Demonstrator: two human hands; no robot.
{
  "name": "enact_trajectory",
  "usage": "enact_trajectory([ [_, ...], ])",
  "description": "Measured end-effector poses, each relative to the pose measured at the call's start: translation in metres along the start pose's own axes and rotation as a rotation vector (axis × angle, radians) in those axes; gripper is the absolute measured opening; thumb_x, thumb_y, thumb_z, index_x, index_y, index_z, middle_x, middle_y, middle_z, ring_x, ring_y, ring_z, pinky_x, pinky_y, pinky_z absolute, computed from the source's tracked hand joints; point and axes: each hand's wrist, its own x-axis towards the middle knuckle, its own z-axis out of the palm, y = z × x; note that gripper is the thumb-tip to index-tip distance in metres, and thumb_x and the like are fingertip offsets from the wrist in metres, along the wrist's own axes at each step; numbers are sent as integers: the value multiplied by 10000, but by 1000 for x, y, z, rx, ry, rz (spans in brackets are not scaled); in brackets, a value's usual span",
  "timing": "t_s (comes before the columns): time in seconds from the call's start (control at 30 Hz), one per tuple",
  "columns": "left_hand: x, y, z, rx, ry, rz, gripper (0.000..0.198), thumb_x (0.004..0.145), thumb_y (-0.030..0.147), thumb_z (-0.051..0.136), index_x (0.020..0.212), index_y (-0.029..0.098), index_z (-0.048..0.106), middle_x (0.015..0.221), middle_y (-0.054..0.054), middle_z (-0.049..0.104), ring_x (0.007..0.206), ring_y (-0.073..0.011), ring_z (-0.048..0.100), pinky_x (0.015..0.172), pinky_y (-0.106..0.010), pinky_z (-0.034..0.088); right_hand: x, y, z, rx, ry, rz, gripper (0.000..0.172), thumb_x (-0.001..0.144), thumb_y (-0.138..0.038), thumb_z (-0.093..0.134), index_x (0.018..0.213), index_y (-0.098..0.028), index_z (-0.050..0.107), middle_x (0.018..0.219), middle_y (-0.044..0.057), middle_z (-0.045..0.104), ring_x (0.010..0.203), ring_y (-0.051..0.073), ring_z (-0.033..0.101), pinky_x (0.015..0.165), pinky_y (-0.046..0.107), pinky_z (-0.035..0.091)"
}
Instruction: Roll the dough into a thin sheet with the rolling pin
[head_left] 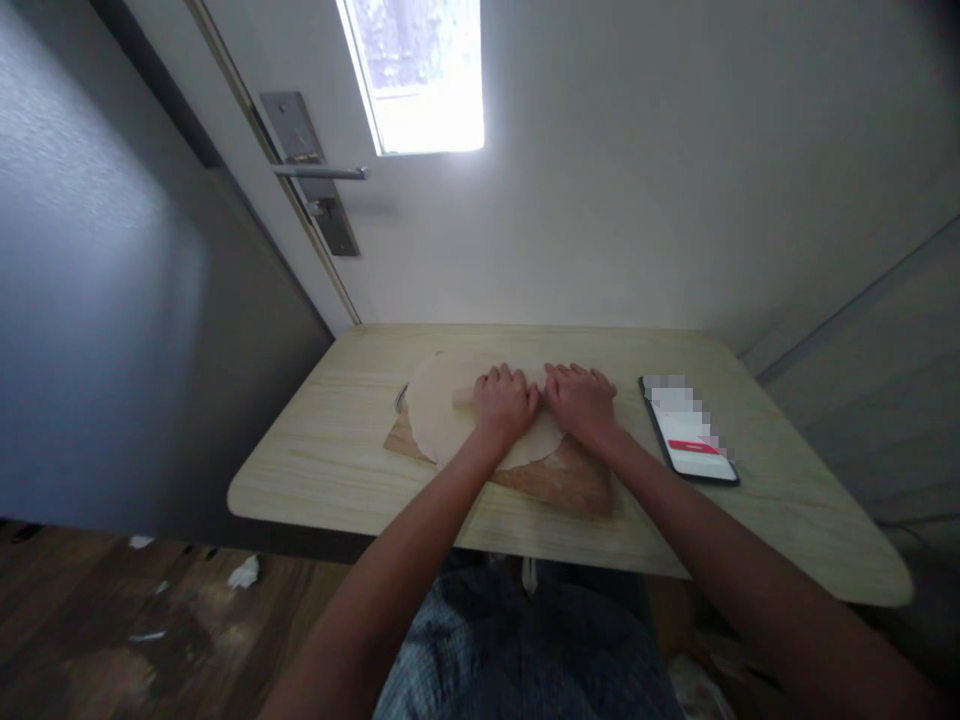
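Observation:
A wide, thin sheet of pale dough (435,420) lies on a wooden cutting board (566,475), covering most of it and reaching past its left part. Across the dough rests a light wooden rolling pin (463,397). My left hand (504,402) is closed over the pin near its left end. Close beside it, my right hand (579,400) is closed over the pin's right part. Both thumbs come near each other at the middle. The hands hide most of the pin. A metal ring (400,399) shows at the board's left edge.
The board sits on a pale wood-grain table (315,460) with rounded corners. To the right lies a phone (694,440) with its screen lit. Behind the table stands a white door with a metal handle (322,172) and a bright window (424,80). Scraps litter the floor at left.

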Motion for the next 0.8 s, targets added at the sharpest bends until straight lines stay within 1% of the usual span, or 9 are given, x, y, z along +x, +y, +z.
enact_trajectory([
  [0.1, -7, 2, -1, -6, -2, -3, 373, 844, 330, 267, 984, 94, 519, 1039, -154, 530, 990, -228, 465, 819, -364, 327, -9, 0, 1, 10, 21, -22, 393, 852, -248, 255, 1136, -170, 514, 1138, 87, 551, 1052, 186, 459, 908, 380, 235],
  [0.2, -10, 4, -3, -17, -8, -3, 382, 849, 328, 260, 1000, 79, 508, 1069, -165, 524, 1014, -221, 460, 841, -355, 319, -14, 0, 0, 4, 24, -45, 395, 850, -246, 264, 1157, -153, 495, 1189, 100, 510, 1087, 190, 437, 915, 382, 235],
  [0.33, -11, 3, -4, -18, -11, -2, 396, 851, 339, 271, 1011, 60, 503, 1076, -171, 530, 1015, -213, 471, 851, -337, 320, -15, 1, -1, -2, 19, -55, 403, 850, -245, 259, 1159, -137, 495, 1201, 113, 496, 1121, 193, 407, 907, 361, 255],
  [0.47, -10, 2, -4, -8, 0, 0, 410, 849, 343, 281, 1024, 47, 503, 1099, -179, 522, 1019, -221, 471, 850, -336, 324, -15, 1, 0, 18, 23, -41, 408, 854, -249, 251, 1164, -138, 492, 1200, 115, 497, 1137, 191, 392, 920, 361, 244],
  [0.57, -9, 2, -3, 3, 1, 7, 418, 857, 346, 261, 1047, 59, 498, 1137, -171, 501, 1025, -226, 464, 839, -343, 332, -13, 1, 2, 39, 26, -26, 410, 858, -256, 242, 1166, -149, 491, 1192, 104, 506, 1133, 188, 397, 927, 368, 234],
  [0.67, -4, 1, -2, 3, -5, 17, 405, 864, 345, 241, 1053, 98, 500, 1160, -150, 484, 1049, -230, 439, 838, -354, 330, -7, 3, 5, 45, 10, -32, 413, 860, -263, 235, 1167, -160, 489, 1183, 90, 516, 1127, 188, 401, 921, 370, 239],
  [0.8, 7, -2, -1, -16, -35, 8, 399, 870, 355, 216, 1020, 138, 515, 1131, -137, 494, 1032, -231, 436, 822, -368, 331, 5, 4, 7, 36, -24, -19, 415, 863, -275, 223, 1166, -176, 489, 1172, 77, 528, 1116, 193, 411, 903, 367, 256],
])
